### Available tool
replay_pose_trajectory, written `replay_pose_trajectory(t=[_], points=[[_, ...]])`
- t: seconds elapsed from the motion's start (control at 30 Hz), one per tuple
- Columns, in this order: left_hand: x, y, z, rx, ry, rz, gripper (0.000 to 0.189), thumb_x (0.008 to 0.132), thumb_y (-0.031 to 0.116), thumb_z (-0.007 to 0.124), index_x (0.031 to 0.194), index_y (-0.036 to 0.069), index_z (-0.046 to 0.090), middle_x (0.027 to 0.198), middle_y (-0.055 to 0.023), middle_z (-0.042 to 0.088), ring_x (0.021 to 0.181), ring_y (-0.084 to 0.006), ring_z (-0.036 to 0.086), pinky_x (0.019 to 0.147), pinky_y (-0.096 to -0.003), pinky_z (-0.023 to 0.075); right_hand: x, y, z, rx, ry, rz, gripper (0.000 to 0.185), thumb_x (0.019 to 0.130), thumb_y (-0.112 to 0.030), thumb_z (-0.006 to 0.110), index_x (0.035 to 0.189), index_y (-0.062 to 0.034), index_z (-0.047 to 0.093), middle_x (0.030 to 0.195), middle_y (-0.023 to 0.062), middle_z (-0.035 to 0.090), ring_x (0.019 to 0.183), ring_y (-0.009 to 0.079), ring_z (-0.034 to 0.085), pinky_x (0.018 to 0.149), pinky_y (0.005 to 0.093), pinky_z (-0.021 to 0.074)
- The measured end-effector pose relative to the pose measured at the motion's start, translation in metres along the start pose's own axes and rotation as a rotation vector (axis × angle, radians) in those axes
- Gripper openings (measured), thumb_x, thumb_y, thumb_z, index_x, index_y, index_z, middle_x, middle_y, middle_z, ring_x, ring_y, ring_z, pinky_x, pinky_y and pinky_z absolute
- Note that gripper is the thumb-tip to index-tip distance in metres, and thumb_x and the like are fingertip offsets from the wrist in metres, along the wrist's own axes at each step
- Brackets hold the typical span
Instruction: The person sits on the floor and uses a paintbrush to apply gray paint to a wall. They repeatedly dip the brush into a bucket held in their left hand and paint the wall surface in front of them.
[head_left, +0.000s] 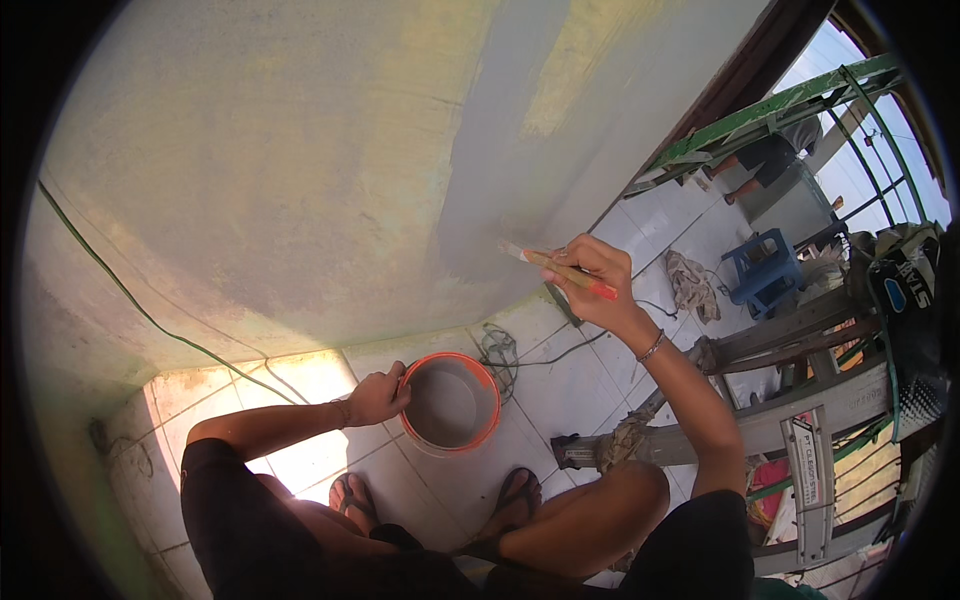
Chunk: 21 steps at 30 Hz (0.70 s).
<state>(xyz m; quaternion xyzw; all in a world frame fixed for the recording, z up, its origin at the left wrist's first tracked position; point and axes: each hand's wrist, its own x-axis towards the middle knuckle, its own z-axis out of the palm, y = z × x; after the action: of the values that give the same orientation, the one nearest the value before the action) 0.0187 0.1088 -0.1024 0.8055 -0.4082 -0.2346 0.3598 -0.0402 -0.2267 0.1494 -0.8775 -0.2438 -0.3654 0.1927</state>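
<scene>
My right hand (589, 274) grips a paintbrush (574, 276) by its worn handle, which has red marks. The pale bristles point left and lie at or close to the wall (300, 165); whether they touch it I cannot tell. Grey paint covers part of this yellowish wall in uneven strokes. Low in front of me, my left hand (379, 394) holds the rim of an orange bucket (493, 420). Grey paint (446, 405) fills the lower part of the bucket.
An aluminium ladder (720, 431) lies across the right side, near my knee. Beyond are a blue plastic stool (765, 274), a crumpled cloth (691, 285) and a green metal frame (780, 105). Another person (769, 157) stands farther off. Cables (172, 337) run over the tiled floor (431, 480).
</scene>
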Motion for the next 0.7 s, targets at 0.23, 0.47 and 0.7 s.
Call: replay_pose_trajectory(t=[0.23, 0.47, 0.7], points=[[0.006, 0.000, -0.002, -0.043, -0.095, 0.007, 0.029, 0.108, 0.026, 0.043, 0.115, -0.001, 0.039, 0.071, -0.0235, 0.063, 0.072, -0.0462, 0.064, 0.066, -0.0539, 0.0475, -0.076, -0.070, 0.081, 0.519, -0.465, 0.488, 0.010, 0.083, -0.003, 0.079, 0.084, -0.0013, 0.069, 0.079, 0.0081, 0.067, 0.069, 0.0159, 0.064, 0.062, 0.0300, 0.0489], [0.008, 0.003, -0.007, 0.034, -0.134, -0.007, 0.028, 0.108, 0.028, 0.042, 0.110, 0.000, 0.038, 0.065, -0.0223, 0.059, 0.069, -0.0460, 0.062, 0.065, -0.0546, 0.0464, -0.141, -0.080, 0.163, 0.465, -0.650, 0.501, 0.014, 0.084, -0.008, 0.075, 0.079, -0.0021, 0.064, 0.072, 0.0131, 0.062, 0.064, 0.0307, 0.061, 0.061, 0.0382, 0.0477], [0.005, -0.002, -0.005, 0.023, -0.131, 0.035, 0.030, 0.108, 0.031, 0.041, 0.110, 0.001, 0.039, 0.062, -0.0220, 0.058, 0.066, -0.0470, 0.060, 0.063, -0.0554, 0.0453, -0.172, -0.063, 0.200, 0.500, -0.656, 0.508, 0.019, 0.084, -0.009, 0.076, 0.076, 0.0002, 0.061, 0.072, 0.0166, 0.063, 0.064, 0.0340, 0.061, 0.061, 0.0407, 0.0479]])
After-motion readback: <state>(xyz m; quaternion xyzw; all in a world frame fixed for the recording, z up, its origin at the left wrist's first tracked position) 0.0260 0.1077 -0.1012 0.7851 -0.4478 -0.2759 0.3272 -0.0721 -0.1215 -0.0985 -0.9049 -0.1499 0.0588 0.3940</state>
